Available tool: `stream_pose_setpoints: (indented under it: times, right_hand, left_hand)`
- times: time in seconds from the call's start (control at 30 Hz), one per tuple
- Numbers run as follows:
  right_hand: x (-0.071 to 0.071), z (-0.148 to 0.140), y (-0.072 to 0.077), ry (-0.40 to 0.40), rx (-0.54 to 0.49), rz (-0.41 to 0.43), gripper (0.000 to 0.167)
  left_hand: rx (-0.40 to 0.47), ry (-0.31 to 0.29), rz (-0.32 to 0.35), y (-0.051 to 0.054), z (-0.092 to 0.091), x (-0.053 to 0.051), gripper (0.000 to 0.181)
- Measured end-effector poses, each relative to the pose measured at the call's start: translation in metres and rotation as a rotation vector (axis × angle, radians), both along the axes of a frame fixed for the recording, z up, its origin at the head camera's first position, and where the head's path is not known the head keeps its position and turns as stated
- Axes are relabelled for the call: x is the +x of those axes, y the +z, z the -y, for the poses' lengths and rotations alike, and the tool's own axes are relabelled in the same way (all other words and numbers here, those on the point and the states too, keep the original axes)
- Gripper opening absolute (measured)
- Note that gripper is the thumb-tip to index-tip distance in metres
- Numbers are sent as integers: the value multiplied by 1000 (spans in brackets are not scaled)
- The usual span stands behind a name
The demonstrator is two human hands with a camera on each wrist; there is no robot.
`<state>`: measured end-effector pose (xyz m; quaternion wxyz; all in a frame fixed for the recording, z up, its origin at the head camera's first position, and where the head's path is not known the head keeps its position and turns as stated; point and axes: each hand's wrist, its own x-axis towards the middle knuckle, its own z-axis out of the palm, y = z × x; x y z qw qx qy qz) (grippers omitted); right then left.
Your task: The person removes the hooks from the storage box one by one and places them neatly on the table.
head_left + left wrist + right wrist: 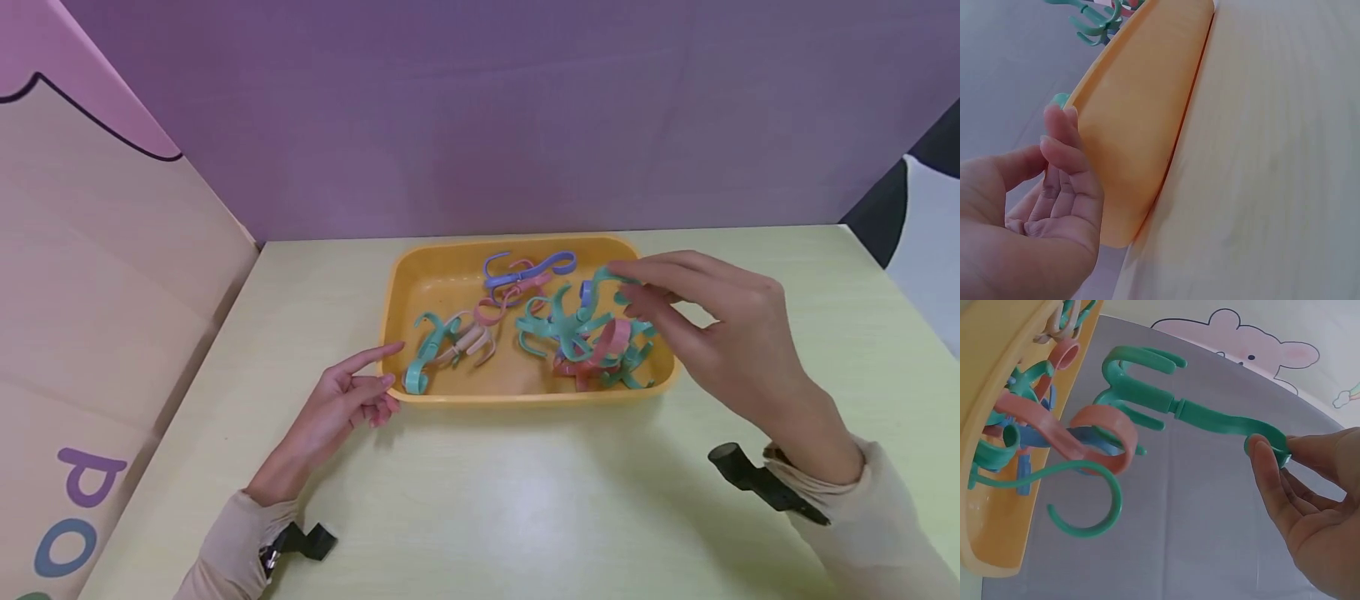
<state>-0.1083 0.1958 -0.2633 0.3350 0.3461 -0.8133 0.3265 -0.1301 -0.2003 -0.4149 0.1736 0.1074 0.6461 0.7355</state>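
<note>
One tray (525, 402), two hands (341, 404) (742, 342) and at least six plastic pieces (1147, 397) show.

Right hand (723, 337) raised, fingers (678, 279) pinching, left hand (339, 404) with index finger (369, 358) extended

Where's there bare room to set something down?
On the table, two patches: in front of the yellow tray, between the sleeves, and left of the tray, beyond the left hand. Inside, the tray's back left corner is bare. Its right half is crowded with plastic pieces, beside the right hand.
</note>
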Motion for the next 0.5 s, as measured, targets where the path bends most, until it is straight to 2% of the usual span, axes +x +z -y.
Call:
stream_pose_setpoints:
  times: [0.1, 0.3, 0.5]
  right_hand:
    - [4, 1, 3, -11, -36, -14, 31]
    - [9, 2, 10, -44, -122, -77, 16]
    - [5, -10, 15, -124, -173, -148, 15]
  left_hand:
    - [-2, -1, 0, 0, -1, 0, 52]
    - [0, 0, 0, 2, -2, 0, 51]
    - [-7, -4, -5, 1, -3, -1, 52]
